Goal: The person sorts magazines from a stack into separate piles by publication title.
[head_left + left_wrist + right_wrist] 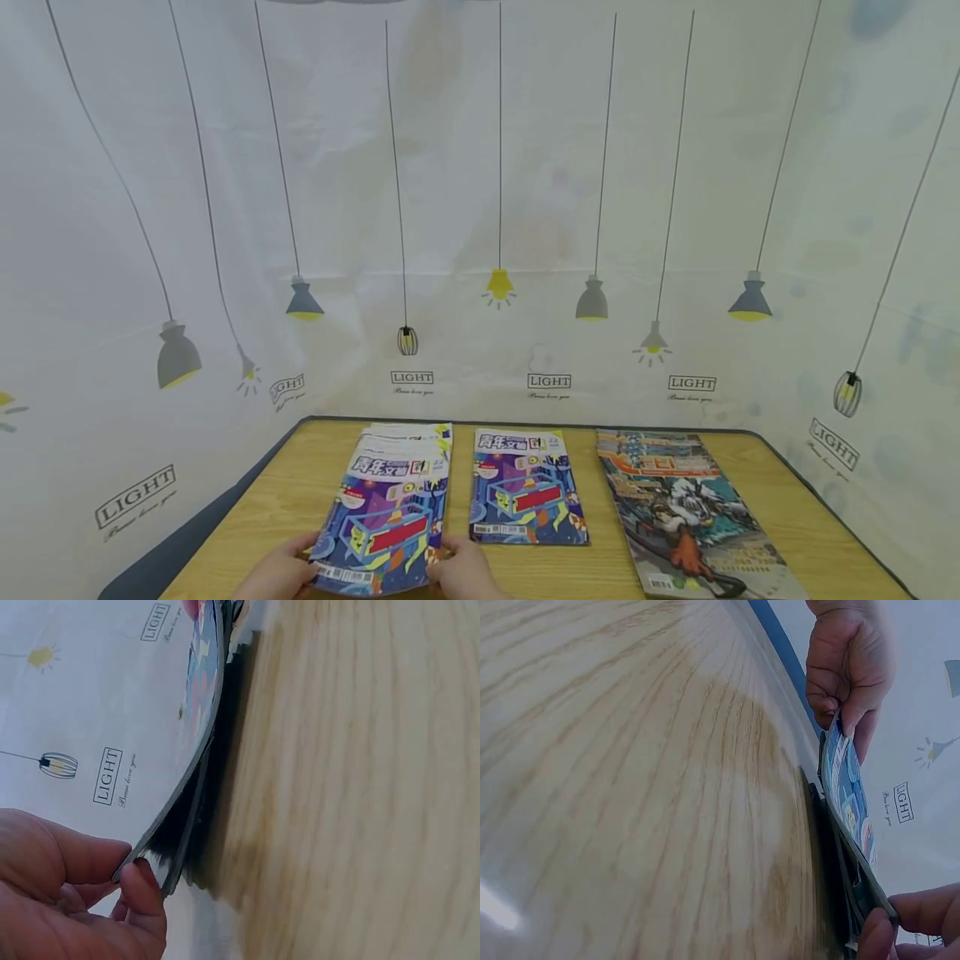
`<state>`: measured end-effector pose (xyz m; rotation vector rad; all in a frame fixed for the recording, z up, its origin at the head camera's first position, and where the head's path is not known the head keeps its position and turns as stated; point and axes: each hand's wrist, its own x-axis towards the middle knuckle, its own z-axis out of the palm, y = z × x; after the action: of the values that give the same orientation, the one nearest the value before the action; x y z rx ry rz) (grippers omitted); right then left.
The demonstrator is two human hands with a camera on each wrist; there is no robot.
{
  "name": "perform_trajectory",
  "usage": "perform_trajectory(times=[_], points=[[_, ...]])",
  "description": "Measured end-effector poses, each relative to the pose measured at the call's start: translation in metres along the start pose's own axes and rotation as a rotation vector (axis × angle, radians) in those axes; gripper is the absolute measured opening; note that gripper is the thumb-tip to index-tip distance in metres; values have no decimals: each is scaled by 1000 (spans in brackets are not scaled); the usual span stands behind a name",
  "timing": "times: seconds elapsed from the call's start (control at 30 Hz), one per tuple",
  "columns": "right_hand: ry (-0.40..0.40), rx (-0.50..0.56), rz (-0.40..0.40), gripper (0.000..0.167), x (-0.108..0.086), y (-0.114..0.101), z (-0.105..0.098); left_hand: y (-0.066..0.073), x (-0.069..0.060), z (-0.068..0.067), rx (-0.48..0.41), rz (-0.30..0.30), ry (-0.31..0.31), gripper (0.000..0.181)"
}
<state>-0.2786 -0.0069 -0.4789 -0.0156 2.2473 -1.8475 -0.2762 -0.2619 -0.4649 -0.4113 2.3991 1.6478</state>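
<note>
In the head view a purple magazine (386,521) lies over a stack of like magazines (405,431), whose top edges show behind it. My left hand (281,571) pinches its near left corner and my right hand (463,571) its near right side. Seen from the left wrist, the thumb and fingers of the left hand (82,892) pinch the magazine's edge, which bows up from those beneath. From the right wrist, the right hand (911,926) pinches the opposite corner, and the left hand (847,671) holds the far end.
A single purple magazine (525,500) lies just right of the stack. Farther right is a pile of darker comic magazines (693,525) with an orange title. Everything sits on a wooden table (255,508), bordered by a white curtain (480,183) printed with lamps.
</note>
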Motion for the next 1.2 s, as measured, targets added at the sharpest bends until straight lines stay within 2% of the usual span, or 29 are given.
perform_trajectory(times=[0.1, 0.2, 0.27, 0.33, 0.47, 0.6, 0.73, 0.8, 0.9, 0.97, 1.07, 1.2], points=[[7, -43, 1, 46, 0, 2, 0, -6, 9, 0, 32, -16, 23, 55], [-10, -37, -1, 44, -1, 5, -1, -15, 18, 0, 43, -38, 37, 58], [-25, -21, -5, 43, -1, 6, -3, -17, 22, 0, 73, -51, 58, 60], [-36, -13, 0, 41, -1, 7, -6, -16, 22, 0, 114, -35, 69, 60], [-40, -51, 31, 38, 0, 9, -16, -5, 14, 3, 213, 13, 103, 57], [-38, -99, 24, 35, 0, 9, -32, 11, 5, 14, 222, 25, 107, 55], [-19, -145, 5, 30, 1, 9, -52, 27, 0, 35, 220, 33, 98, 52], [2, -151, 8, 27, 0, 9, -64, 35, 0, 49, 205, 56, 84, 49], [36, -116, 22, 25, -3, 9, -82, 46, -1, 70, 139, 81, 57, 44], [75, -90, 13, 25, -4, 10, -93, 52, -2, 83, 84, 117, 23, 42], [102, -54, 21, 27, -2, 14, -112, 60, -3, 103, 65, 189, -6, 42], [125, -27, 38, 30, 3, 21, -136, 67, -4, 129, 42, 254, -45, 41]])
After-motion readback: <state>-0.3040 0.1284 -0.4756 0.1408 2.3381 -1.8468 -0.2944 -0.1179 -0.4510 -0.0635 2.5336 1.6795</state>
